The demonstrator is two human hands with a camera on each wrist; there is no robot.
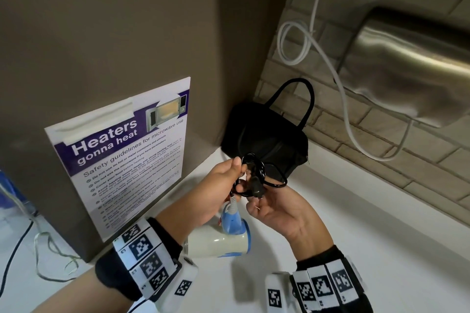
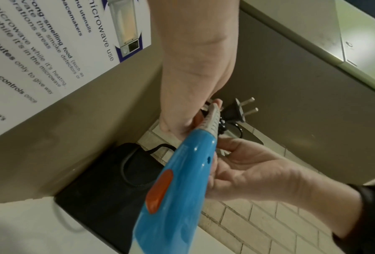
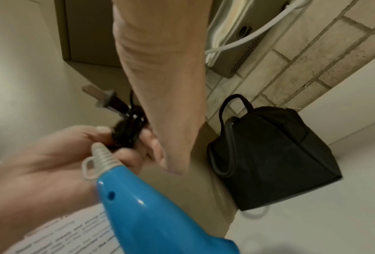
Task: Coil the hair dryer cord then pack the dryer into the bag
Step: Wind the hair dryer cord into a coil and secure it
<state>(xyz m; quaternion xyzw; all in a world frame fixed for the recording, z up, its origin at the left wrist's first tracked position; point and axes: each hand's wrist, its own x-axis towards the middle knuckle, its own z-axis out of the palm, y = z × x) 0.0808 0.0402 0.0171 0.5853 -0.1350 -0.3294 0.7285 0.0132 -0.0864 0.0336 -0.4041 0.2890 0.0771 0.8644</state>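
The hair dryer (image 1: pixel 221 240) has a cream body and a blue handle (image 2: pixel 182 180) and hangs handle-up over the white counter (image 1: pixel 368 249). Its black cord (image 1: pixel 254 168) is gathered into a small coil. My left hand (image 1: pixel 237 168) pinches that coil just above the handle's grey strain relief (image 3: pixel 103 154). My right hand (image 1: pixel 254 198) is palm-up beside it, fingers curled at the cord end under the black plug (image 2: pixel 236 111); one loop sticks out to the right. The black bag (image 1: pixel 267 140), with its handle up, stands in the corner just behind both hands.
A steel wall dryer (image 1: pixel 407 66) with a looping white cable (image 1: pixel 338 79) hangs on the brick wall at right. A brown cabinet side with a microwave safety poster (image 1: pixel 127 150) stands close on the left. Loose cables (image 1: pixel 50 256) lie at the far left.
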